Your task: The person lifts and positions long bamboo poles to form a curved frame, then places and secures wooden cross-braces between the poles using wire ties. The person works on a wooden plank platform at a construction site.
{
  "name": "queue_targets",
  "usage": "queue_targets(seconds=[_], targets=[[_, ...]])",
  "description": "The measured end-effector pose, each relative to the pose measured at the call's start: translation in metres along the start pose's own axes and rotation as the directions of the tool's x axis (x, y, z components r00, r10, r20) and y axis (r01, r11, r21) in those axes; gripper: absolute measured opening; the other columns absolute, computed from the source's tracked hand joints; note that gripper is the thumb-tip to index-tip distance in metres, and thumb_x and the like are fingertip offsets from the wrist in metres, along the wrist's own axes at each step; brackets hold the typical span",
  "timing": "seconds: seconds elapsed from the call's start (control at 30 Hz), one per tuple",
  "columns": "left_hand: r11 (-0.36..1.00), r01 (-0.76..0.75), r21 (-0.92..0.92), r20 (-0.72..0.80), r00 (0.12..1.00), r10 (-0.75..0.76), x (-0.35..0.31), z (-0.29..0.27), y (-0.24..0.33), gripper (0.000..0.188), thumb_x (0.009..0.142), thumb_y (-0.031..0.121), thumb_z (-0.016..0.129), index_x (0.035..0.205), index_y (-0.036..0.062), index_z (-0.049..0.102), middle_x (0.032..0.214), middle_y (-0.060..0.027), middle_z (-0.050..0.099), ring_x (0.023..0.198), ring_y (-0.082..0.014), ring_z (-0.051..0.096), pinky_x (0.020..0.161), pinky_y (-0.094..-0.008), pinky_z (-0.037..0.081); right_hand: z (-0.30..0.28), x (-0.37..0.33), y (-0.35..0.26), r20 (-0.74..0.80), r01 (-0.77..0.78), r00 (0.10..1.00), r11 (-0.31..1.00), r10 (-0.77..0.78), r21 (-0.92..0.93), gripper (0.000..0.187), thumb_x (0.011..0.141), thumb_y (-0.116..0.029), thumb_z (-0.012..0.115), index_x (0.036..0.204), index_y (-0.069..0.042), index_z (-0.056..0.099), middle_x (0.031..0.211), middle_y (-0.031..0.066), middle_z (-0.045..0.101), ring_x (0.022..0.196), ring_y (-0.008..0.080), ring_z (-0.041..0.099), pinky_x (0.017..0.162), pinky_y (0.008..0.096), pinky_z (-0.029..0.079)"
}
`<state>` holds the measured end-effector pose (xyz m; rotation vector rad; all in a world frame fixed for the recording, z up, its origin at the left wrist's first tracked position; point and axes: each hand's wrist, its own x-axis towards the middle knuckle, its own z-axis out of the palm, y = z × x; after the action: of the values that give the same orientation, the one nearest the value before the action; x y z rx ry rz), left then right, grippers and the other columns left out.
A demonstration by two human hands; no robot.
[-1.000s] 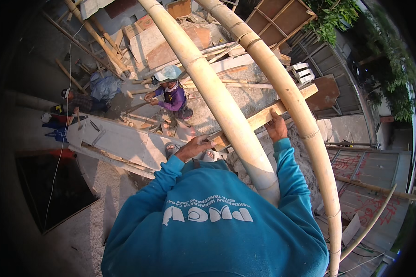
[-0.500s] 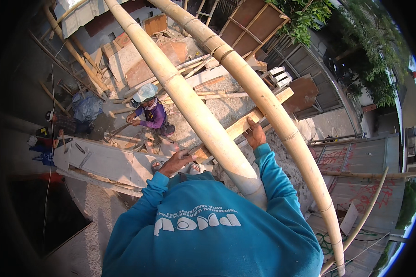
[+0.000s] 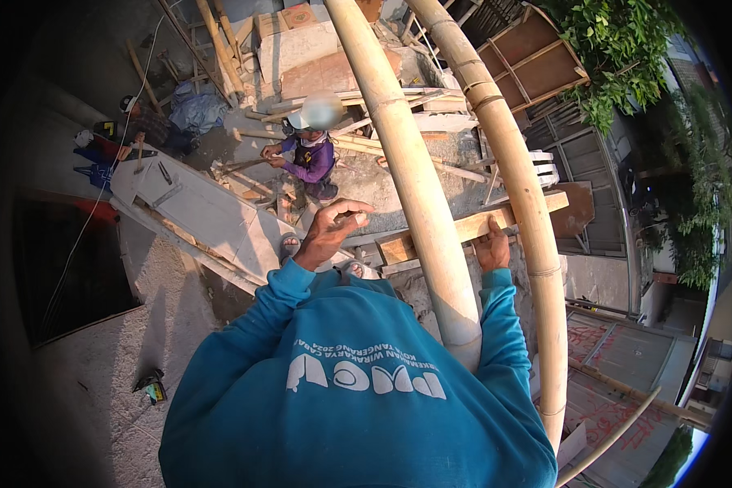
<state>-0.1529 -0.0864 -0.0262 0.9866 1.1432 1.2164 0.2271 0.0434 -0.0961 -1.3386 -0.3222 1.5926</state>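
Note:
My right hand (image 3: 491, 247) grips a squared wooden beam (image 3: 468, 227) from its near side, thumb over the upper face. This beam passes behind a thick bamboo pole (image 3: 411, 159) and a curved bamboo pole (image 3: 519, 167). Off the beam's left end, my left hand (image 3: 330, 233) is raised with its fingers bent but apart. I see nothing held in it. Both forearms wear blue-green sleeves. My sandalled feet show partly below the left hand.
Below, a person in purple (image 3: 307, 159) holds a thin stick. Another person (image 3: 150, 122) sits farther left near grey plastic sheeting (image 3: 199, 110). A long pale board (image 3: 195, 207) runs to my feet. Scrap wood lies beyond, and a corrugated metal fence (image 3: 626, 366) stands right.
My left hand has let go of the beam's left end and lifted away from it. My right hand stays on the beam. The whole view has shifted, moving the scene rightward.

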Motion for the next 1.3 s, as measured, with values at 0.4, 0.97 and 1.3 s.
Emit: queue_targets(seconds=[0.4,0.97,1.3], targets=[[0.827,-0.444,0.344,0.085,0.892,0.444,0.012,0.068,-0.032,0.018,0.085,-0.002,0.069,0.102,0.0061,0.069,0.098,-0.0109,0.070,0.091,-0.0234,0.070,0.080,-0.0346,0.057,0.003,0.002,-0.007,0.006,-0.013,1.000,1.000,0.013,-0.025,0.045,0.100,-0.021,0.059,0.138,0.000,0.049,0.137,0.0111,0.050,0.124,0.0297,0.048,0.109,0.0460,0.041],[0.801,-0.477,0.362,0.074,0.871,0.486,0.012,0.080,-0.022,0.010,0.086,0.004,0.073,0.094,0.0044,0.068,0.094,-0.0107,0.071,0.089,-0.0260,0.071,0.078,-0.0356,0.057,0.011,-0.010,-0.009,-0.044,-0.001,0.999,0.999,0.002,0.036,0.044,0.100,-0.018,0.057,0.139,0.001,0.047,0.138,0.0139,0.049,0.124,0.0329,0.049,0.110,0.0501,0.042],[0.827,-0.444,0.344,-0.107,0.857,0.504,0.007,0.048,-0.011,0.015,0.087,-0.004,0.065,0.100,0.0015,0.060,0.091,-0.0103,0.062,0.085,-0.0198,0.065,0.078,-0.0327,0.053,0.010,-0.009,-0.008,-0.027,-0.018,0.999,1.000,0.018,0.026,0.045,0.100,-0.018,0.058,0.139,0.001,0.046,0.139,0.0135,0.048,0.125,0.0330,0.047,0.110,0.0491,0.041]])
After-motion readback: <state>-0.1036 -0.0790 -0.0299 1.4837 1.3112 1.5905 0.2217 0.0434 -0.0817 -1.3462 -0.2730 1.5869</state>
